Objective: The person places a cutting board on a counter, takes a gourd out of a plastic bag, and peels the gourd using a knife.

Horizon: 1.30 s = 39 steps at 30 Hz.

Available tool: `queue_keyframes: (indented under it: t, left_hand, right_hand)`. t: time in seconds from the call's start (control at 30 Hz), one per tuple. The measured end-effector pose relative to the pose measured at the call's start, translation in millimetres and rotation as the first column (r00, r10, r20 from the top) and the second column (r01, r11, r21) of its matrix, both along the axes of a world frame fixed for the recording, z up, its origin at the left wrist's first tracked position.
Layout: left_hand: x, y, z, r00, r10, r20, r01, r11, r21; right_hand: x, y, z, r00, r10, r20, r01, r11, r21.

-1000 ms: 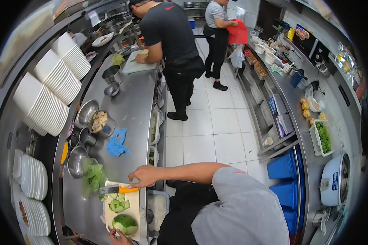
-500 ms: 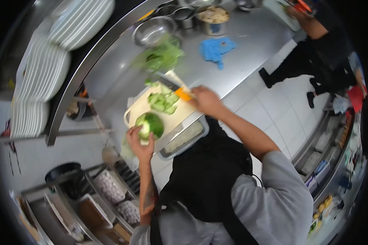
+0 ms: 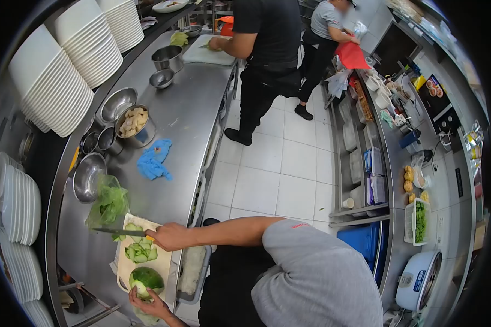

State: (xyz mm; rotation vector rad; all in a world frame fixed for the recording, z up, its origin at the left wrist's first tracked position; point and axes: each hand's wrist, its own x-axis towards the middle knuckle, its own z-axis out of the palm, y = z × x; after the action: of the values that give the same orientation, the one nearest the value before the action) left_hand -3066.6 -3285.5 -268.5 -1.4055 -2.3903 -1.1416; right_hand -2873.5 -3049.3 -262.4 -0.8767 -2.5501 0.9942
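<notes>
My right hand [image 3: 172, 237] is closed on the orange handle of a knife [image 3: 119, 232], whose blade points left over the far end of a pale cutting board [image 3: 127, 265]. At the near end of the board, my left hand [image 3: 151, 306] grips a round green vegetable [image 3: 150, 279] with a pale, peeled patch. Between the two hands lie green peel pieces [image 3: 140, 251]. More green pieces sit under and beside the blade. A green plastic bag [image 3: 108, 203] rests on the counter just beyond the board.
On the steel counter [image 3: 188, 103] are a blue cloth [image 3: 155, 159], a pot of pale chunks [image 3: 133, 122] and several metal bowls. White dishes [image 3: 52, 82] are stacked on the left shelf. Two people stand farther off, one [image 3: 270, 49] at a white board. A rice cooker [image 3: 418, 280] stands at right.
The view has swung round and back. My right hand still holds the knife, now raised slightly off the board with its blade pointing left. My left hand remains on the green vegetable.
</notes>
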Motion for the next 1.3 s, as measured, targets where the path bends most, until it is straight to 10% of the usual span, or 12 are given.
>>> queue_keyframes:
  t: [0.4, 1.3]
  left_hand:
    - [2.2, -6.1, 2.1, 1.000, -0.029, -0.003, 0.029, 1.000, 0.006]
    - [4.0, -7.9, 2.4, 0.999, -0.034, 0.014, 0.034, 0.999, 0.001]
  right_hand:
    - [31.9, -51.5, -0.5, 0.998, -0.059, 0.039, 0.067, 0.956, -0.284]
    - [26.2, -67.9, 2.9, 0.992, 0.050, 0.112, -0.021, 0.969, -0.247]
